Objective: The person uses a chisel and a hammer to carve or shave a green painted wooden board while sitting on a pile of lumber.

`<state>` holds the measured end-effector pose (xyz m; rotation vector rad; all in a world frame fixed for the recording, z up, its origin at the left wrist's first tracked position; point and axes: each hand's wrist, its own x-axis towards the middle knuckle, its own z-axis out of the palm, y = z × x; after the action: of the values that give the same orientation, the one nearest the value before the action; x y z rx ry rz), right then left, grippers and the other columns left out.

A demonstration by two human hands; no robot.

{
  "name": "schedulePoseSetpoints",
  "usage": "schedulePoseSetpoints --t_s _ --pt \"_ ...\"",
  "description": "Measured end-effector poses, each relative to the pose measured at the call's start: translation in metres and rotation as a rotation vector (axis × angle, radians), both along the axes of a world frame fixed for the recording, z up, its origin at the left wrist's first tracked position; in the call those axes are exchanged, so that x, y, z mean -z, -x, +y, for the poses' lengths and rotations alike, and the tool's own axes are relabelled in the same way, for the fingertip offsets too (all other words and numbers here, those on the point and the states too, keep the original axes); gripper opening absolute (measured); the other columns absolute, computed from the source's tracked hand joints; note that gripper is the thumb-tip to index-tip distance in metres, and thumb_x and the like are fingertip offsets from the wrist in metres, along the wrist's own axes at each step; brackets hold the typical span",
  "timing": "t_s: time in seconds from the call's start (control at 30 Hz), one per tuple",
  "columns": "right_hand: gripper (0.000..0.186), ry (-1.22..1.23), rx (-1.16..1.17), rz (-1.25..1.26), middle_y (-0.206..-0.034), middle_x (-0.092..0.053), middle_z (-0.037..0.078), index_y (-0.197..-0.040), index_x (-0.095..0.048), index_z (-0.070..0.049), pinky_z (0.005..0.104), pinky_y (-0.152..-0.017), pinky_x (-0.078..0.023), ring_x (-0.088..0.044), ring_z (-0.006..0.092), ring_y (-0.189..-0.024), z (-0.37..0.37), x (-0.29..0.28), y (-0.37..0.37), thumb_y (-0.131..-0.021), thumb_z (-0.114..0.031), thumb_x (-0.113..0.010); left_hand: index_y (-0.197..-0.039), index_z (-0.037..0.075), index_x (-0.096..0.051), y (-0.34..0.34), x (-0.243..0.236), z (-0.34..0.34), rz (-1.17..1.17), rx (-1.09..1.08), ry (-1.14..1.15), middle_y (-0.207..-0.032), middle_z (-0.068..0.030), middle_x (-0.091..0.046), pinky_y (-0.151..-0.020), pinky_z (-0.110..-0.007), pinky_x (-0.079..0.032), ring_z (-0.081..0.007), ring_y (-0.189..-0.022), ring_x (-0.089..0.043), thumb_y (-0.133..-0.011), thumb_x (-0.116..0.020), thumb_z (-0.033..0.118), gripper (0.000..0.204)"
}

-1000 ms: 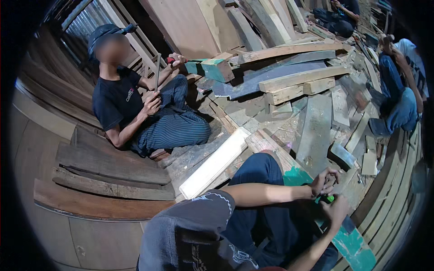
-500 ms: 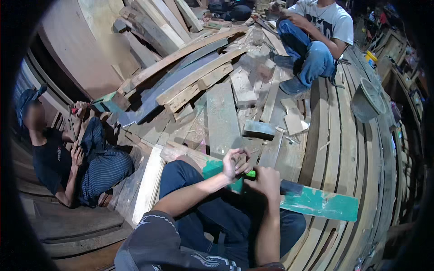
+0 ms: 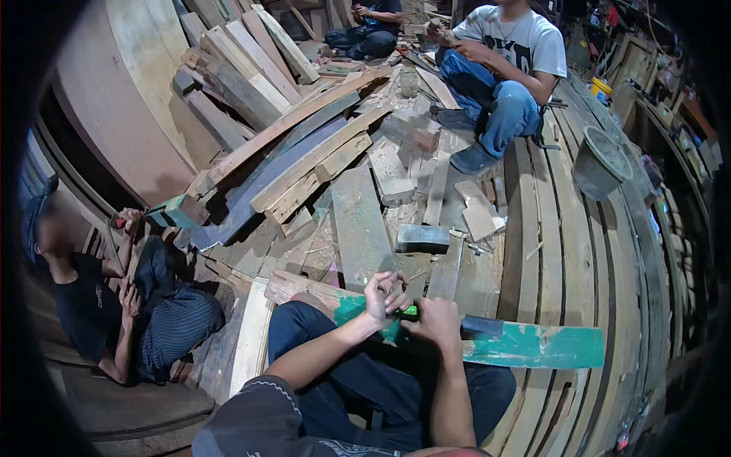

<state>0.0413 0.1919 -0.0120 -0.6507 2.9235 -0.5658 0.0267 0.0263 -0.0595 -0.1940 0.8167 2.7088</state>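
Note:
A long board with worn green paint [image 3: 533, 346] lies across my lap, its bare wood end to the left. My right hand [image 3: 435, 324] is closed around a small bright green and black object [image 3: 410, 312] above the board. Close beside it, my left hand [image 3: 387, 297] is raised with curled fingers near the same object; whatever they may hold is hidden. Just right of my right hand, a dark grey flat piece [image 3: 481, 326] lies along the board's far edge; I cannot tell whether it belongs to a tool.
A dark block [image 3: 422, 238] sits on the planks ahead, among offcuts [image 3: 478, 209] and shavings. Long curved beams [image 3: 304, 186] are piled at front left. A person [image 3: 114, 289] sits at left, another [image 3: 506, 76] at far right. A grey bucket [image 3: 600, 164] stands on the slats.
The view has tilted up slightly, showing more of a far person at the top. My hands have stayed together over the board, the left one's fingers lowered a little toward the green object.

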Motion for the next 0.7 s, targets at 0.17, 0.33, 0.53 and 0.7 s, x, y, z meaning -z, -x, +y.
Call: schedulePoseSetpoints --t_s 0.17,0.33,0.53,0.7 --pt "0.048 0.008 0.000 -0.023 -0.073 -0.071 0.017 -0.082 -0.073 -0.007 0.0458 -0.067 -0.057 -0.071 0.0347 -0.072 0.001 -0.008 0.002 -0.067 -0.052 -0.081 -0.094 0.001 -0.061 0.002 -0.007 0.002 0.054 -0.002 0.021 -0.042 0.0049 -0.029 -0.049 -0.029 -0.036 -0.0110 -0.032 -0.027 -0.096 -0.039 0.039 0.044" --pt "0.046 0.003 -0.023 -0.004 -0.074 -0.070 0.019 -0.082 -0.073 -0.008 0.0464 -0.066 -0.056 -0.070 0.0359 -0.071 0.007 0.000 -0.002 -0.068 -0.051 -0.081 -0.092 0.002 -0.064 -0.004 0.013 0.006 0.134 0.040 -0.111 -0.044 0.0045 -0.028 -0.051 -0.031 -0.039 -0.0114 -0.033 -0.029 -0.097 -0.039 0.036 0.043" --pt "0.047 0.013 -0.030 0.019 -0.070 -0.069 0.018 -0.083 -0.074 -0.009 0.0457 -0.062 -0.056 -0.070 0.0352 -0.068 0.002 0.003 0.006 -0.065 -0.053 -0.082 -0.088 0.003 -0.063 0.000 -0.001 0.005 0.093 0.018 -0.066 -0.043 0.0036 -0.028 -0.049 -0.031 -0.039 -0.0119 -0.032 -0.028 -0.096 -0.042 0.036 0.040" --pt "0.047 0.035 -0.008 0.032 -0.071 -0.069 0.018 -0.084 -0.074 -0.009 0.0469 -0.066 -0.056 -0.070 0.0355 -0.070 0.004 -0.003 -0.008 -0.065 -0.051 -0.082 -0.087 0.003 -0.065 -0.004 0.005 0.004 0.082 0.042 -0.072 -0.042 0.0033 -0.027 -0.050 -0.031 -0.039 -0.0122 -0.032 -0.028 -0.095 -0.043 0.035 0.039"
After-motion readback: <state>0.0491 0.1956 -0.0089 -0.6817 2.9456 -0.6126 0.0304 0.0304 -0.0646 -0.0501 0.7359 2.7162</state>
